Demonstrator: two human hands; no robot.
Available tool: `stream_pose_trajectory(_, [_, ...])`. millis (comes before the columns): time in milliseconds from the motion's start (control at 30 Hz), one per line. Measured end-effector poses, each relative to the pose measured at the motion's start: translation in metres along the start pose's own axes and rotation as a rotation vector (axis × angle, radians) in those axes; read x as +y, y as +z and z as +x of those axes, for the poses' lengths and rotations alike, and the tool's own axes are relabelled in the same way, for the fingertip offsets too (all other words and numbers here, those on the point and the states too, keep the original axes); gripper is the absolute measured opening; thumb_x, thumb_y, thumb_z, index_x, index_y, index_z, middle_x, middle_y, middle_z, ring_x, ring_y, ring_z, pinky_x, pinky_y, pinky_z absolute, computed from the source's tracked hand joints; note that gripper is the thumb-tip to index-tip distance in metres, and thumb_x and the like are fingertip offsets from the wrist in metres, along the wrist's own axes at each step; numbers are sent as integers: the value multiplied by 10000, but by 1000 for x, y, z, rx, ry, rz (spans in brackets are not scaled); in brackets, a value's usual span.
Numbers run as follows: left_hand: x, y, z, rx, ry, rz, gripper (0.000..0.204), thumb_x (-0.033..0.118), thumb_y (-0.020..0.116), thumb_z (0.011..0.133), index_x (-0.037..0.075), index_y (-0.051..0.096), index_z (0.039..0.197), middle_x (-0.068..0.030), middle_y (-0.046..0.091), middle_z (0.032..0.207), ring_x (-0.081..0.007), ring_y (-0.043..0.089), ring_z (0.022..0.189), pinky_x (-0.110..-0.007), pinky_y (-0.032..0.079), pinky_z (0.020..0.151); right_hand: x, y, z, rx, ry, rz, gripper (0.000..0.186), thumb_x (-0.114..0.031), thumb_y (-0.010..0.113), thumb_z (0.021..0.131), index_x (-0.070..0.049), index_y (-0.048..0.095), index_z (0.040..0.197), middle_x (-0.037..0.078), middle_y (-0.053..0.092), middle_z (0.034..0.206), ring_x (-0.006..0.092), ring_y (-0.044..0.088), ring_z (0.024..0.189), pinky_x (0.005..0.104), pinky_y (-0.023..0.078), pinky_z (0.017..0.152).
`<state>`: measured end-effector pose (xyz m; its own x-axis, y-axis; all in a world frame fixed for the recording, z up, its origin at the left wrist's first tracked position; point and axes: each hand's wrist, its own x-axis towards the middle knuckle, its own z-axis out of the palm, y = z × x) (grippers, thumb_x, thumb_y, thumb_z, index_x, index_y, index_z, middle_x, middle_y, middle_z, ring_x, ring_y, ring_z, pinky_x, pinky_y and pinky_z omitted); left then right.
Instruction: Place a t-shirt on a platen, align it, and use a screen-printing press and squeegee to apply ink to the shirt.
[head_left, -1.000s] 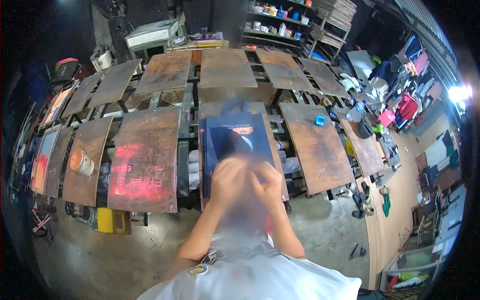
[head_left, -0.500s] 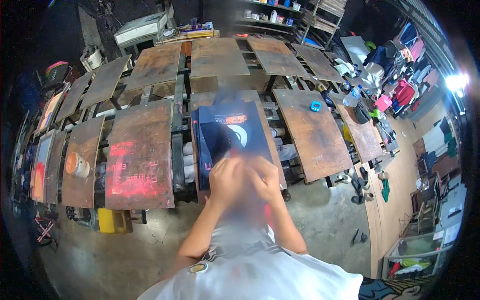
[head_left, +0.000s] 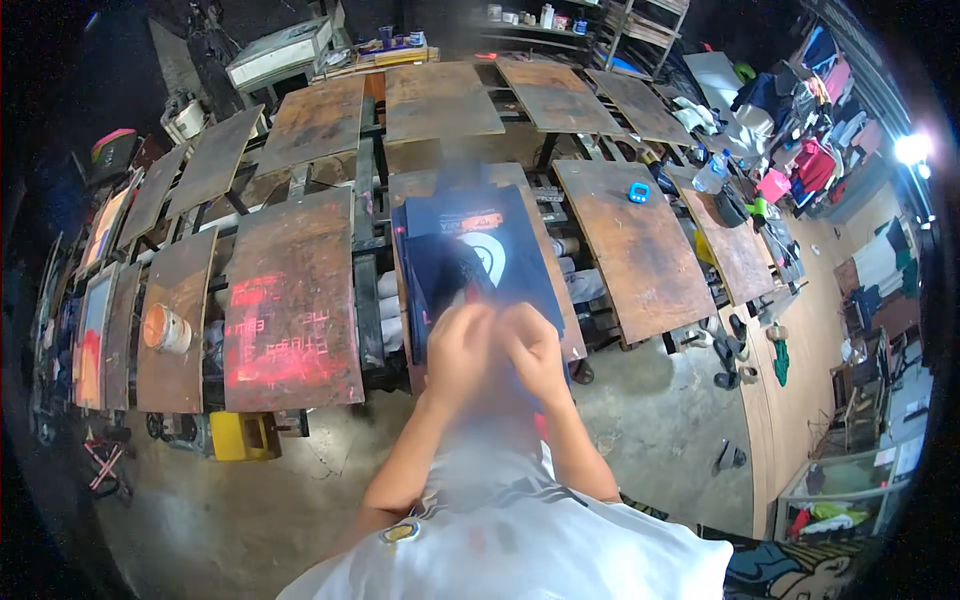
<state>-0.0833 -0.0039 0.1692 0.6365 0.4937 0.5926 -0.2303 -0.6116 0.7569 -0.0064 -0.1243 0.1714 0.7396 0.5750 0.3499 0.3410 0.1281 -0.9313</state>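
Dark navy flat bags [head_left: 530, 260] with a white and orange print lie stacked on the middle wooden board [head_left: 405, 185]. Both of my hands meet over their near end. My left hand [head_left: 455, 350] has curled fingers, close beside my right hand [head_left: 535, 345], which is also curled with thumb and fingers pressed together. A hazy smudge down the middle of the view blurs the space between them, so what they grip cannot be made out.
Rows of stained boards [head_left: 290, 300] surround me. A white paint bucket [head_left: 167, 328] stands at left, a small blue device [head_left: 638, 193] and a water bottle [head_left: 712, 172] at right. A yellow container [head_left: 240, 435] sits below. Clothes [head_left: 810, 170] pile at the far right.
My hands stay closed and have shifted slightly upward in view. The boards and bags also sit a little higher in the picture, and more of the white print shows.
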Motion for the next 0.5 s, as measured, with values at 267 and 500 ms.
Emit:
stream_pose_trajectory(267, [13,-23,-14,-24,-89,-11,224,34,710,874,6,641,1086,-125,674,972,-247,654,838,-339,517,749,-22,16,-3,368,35,60,82,-62,610,985,-1,592,1037,-9,583,898,52,526,780,218,442,682])
stream_pose_trajectory(500, [-2,-29,-17,13,-109,-28,115,33,717,863,-26,663,946,-133,660,851,-232,635,711,-318,510,670,-39,44,0,329,-31,-258,211,-62,690,915,4,593,1090,50,607,963,98,572,805,265,483,720])
